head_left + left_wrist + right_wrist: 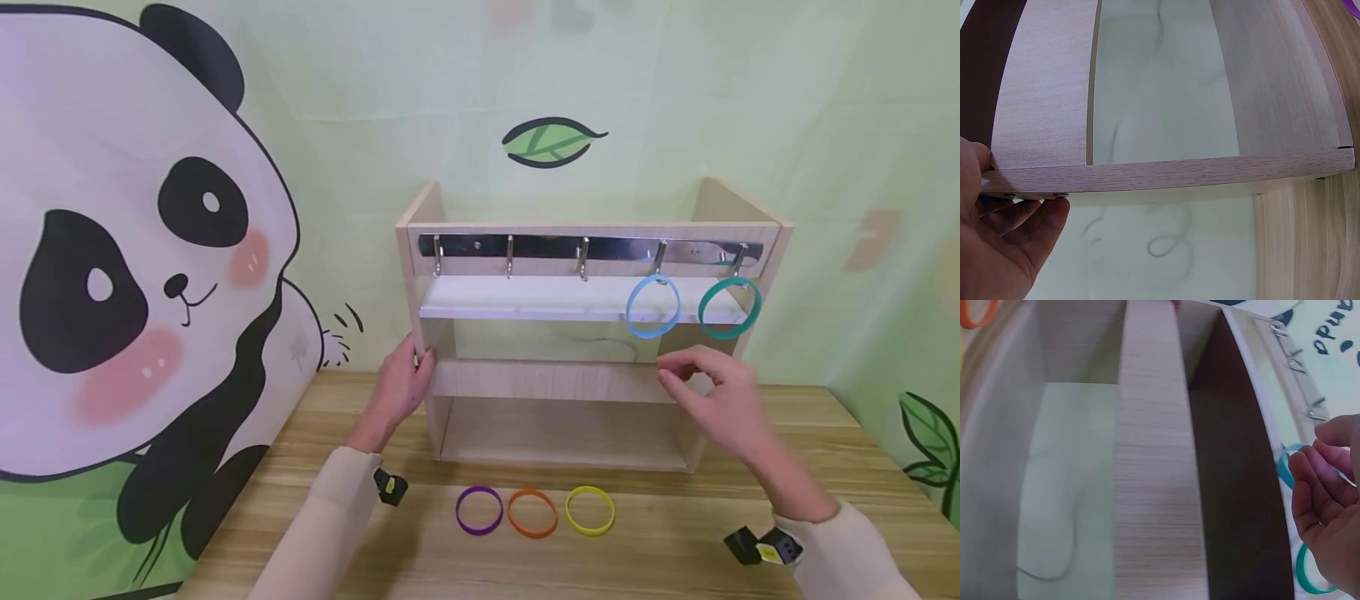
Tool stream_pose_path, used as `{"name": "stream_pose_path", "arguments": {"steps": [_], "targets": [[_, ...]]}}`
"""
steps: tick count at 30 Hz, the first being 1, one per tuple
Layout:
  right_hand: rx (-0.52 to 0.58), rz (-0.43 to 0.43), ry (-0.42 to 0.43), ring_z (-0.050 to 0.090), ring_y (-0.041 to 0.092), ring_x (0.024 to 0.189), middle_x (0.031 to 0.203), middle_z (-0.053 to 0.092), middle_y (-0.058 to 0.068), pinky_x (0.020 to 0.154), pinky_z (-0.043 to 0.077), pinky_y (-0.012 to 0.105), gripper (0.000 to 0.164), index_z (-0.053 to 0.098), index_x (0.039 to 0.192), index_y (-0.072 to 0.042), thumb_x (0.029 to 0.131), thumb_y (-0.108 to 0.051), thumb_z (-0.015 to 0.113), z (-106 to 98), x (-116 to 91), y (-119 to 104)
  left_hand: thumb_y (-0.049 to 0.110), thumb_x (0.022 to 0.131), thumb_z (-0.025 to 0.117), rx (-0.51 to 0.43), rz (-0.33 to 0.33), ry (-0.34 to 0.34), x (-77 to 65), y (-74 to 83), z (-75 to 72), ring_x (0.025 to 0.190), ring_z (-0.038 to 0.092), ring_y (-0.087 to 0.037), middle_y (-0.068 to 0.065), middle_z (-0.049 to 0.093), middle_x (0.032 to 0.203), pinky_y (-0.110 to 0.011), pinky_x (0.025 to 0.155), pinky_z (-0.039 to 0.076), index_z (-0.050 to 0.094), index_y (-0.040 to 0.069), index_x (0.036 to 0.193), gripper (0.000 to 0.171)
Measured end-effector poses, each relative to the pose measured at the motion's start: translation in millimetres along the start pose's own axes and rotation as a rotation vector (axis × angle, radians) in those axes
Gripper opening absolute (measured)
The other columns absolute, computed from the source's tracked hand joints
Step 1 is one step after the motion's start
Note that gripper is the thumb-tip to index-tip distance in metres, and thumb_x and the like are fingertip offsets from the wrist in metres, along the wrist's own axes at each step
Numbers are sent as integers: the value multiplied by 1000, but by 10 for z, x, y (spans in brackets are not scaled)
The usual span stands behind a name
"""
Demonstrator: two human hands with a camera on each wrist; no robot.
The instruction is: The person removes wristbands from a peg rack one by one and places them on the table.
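My left hand [401, 382] grips the left side panel of a light wooden shelf unit [555, 379]; in the left wrist view its fingers [1044, 228] wrap behind the panel edge. In the head view, my right hand [723, 398] is raised before the unit's right side, thumb and fingers loosely bent with nothing between them. Just above it, a light blue wristband [628, 310] and a teal wristband [722, 335] hang from the two rightmost hooks of a metal hook rail [551, 247]. In the right wrist view, my fingers partly cover the blue band [1283, 470].
On the wooden table [420, 550] in front of the unit lie a purple wristband [479, 532], an orange one [532, 536] and a yellow one [590, 533], in a row. The remaining hooks to the left hold no bands. A printed panda cloth [360, 167] backs the table.
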State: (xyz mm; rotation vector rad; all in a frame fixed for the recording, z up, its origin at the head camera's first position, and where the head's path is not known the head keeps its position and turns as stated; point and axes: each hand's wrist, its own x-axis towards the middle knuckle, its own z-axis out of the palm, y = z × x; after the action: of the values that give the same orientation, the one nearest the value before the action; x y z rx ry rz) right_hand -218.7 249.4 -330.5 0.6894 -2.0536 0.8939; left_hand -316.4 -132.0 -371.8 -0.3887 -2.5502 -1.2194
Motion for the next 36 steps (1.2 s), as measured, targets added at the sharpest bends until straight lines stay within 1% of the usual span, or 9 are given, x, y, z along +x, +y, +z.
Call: {"name": "stream_pose_path", "arguments": {"steps": [7,12,16,18,21,25,27,33,36], "targets": [[-34,83,62,54,-1,72,80,66,8,63,45,10,17,70,89,1,74,9,73,-132,171,-60,28,99,40,5,5,2,4,1,-1,115,54,-31,-17,51,133,-48,86,51,42,9,137,42],[-47,95,120,54,-3,72,79,66,10,64,43,7,17,70,91,2,74,7,74,-186,292,-69,26,99,40,-2,8,5,0,7,-3,114,54,-31,-17,51,132,-47,85,52,43,8,136,41],[-54,130,151,54,-4,70,80,66,12,62,44,5,17,70,92,3,75,5,74,-213,382,-85,28,99,40,-4,-2,0,-5,9,-6,115,54,-31,-17,50,133,-47,86,51,42,9,137,42],[-59,143,159,54,-4,69,81,65,11,62,44,5,17,70,92,4,75,4,74,-224,412,-81,28,99,40,-2,0,0,-5,8,-7,115,54,-31,-17,51,133,-47,85,51,42,9,137,42],[-62,142,172,54,-3,68,80,64,6,61,44,6,18,70,93,4,75,4,74,-236,443,-68,29,99,40,-4,1,-2,-6,5,-8,115,54,-31,-17,51,133,-48,85,51,42,9,137,42],[-72,141,185,53,-3,68,80,63,5,62,44,7,18,70,94,4,76,3,73,-245,482,-76,29,100,40,-10,-3,-9,-9,4,-11,115,54,-31,-16,49,135,-49,86,51,40,10,138,43],[-77,144,189,52,-5,68,81,65,11,64,43,6,19,70,95,4,76,3,73,-248,504,-87,30,99,40,-10,-7,-8,-10,4,-11,116,53,-30,-16,49,135,-49,87,50,40,11,138,43],[-156,130,156,50,-8,69,83,67,15,65,42,5,21,70,98,4,77,0,73,-247,563,-100,27,99,40,-7,4,1,-14,7,-14,116,53,-32,-17,49,135,-49,87,50,41,8,138,43],[-186,129,136,53,-2,70,85,67,16,65,42,3,22,69,99,4,78,0,73,-237,575,-108,28,99,40,-5,6,6,-16,11,-12,114,54,-31,-17,50,134,-48,86,51,41,9,138,43]]}}
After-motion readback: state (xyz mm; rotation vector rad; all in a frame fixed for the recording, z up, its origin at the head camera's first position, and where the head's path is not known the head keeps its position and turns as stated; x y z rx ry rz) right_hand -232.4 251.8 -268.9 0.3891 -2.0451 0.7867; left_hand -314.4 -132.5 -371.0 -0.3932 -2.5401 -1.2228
